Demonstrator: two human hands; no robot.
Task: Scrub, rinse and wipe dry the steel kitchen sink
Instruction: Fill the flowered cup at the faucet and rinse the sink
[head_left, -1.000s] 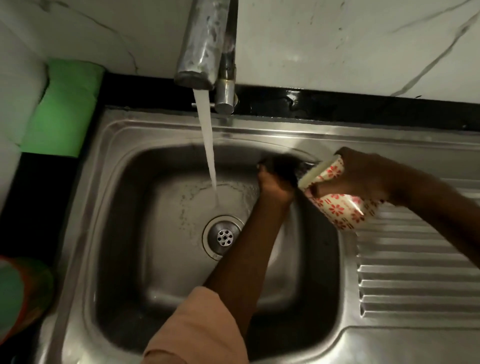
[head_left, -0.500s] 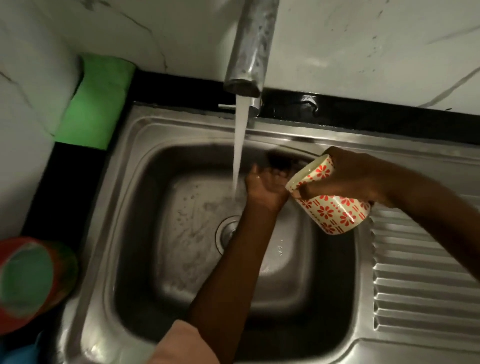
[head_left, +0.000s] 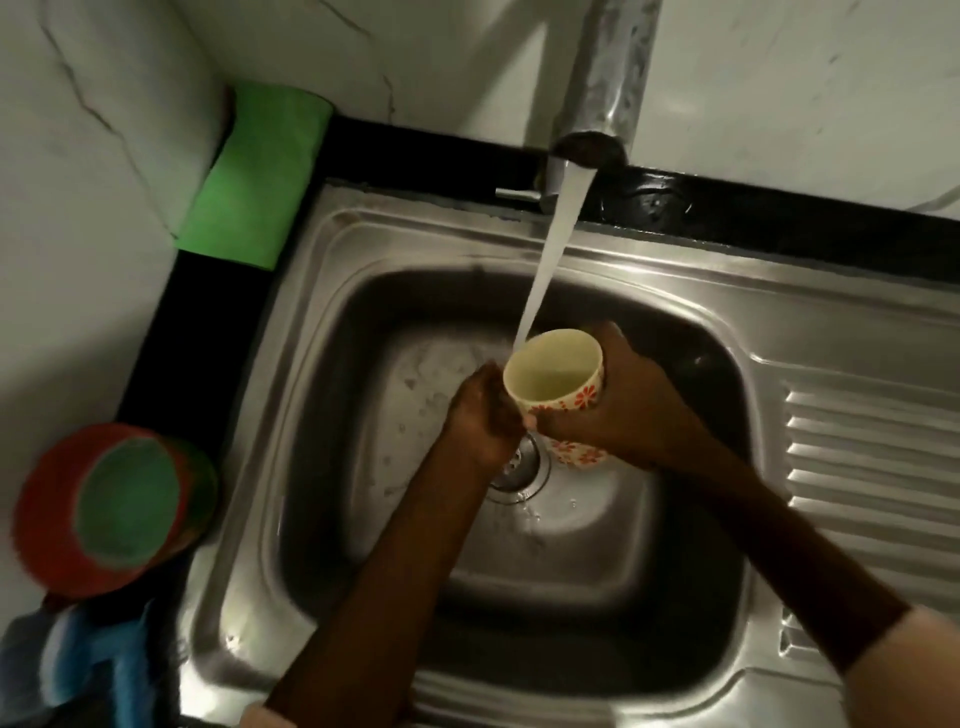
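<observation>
I am holding a flowered cup (head_left: 558, 382) over the basin of the steel sink (head_left: 363, 291), my right hand (head_left: 618, 410) wrapping its grip around the cup's side. The tap (head_left: 597, 104) is running and its stream (head_left: 550, 260) is falling at the cup's far rim. My left hand (head_left: 480, 415) is curling beside the cup, above the drain (head_left: 524, 467); I cannot tell whether its grip is closing on anything. A green sponge (head_left: 254, 176) is lying on the black worktop (head_left: 171, 322) at the back left corner, and a red-rimmed tub (head_left: 114, 509) is sitting left of the sink.
</observation>
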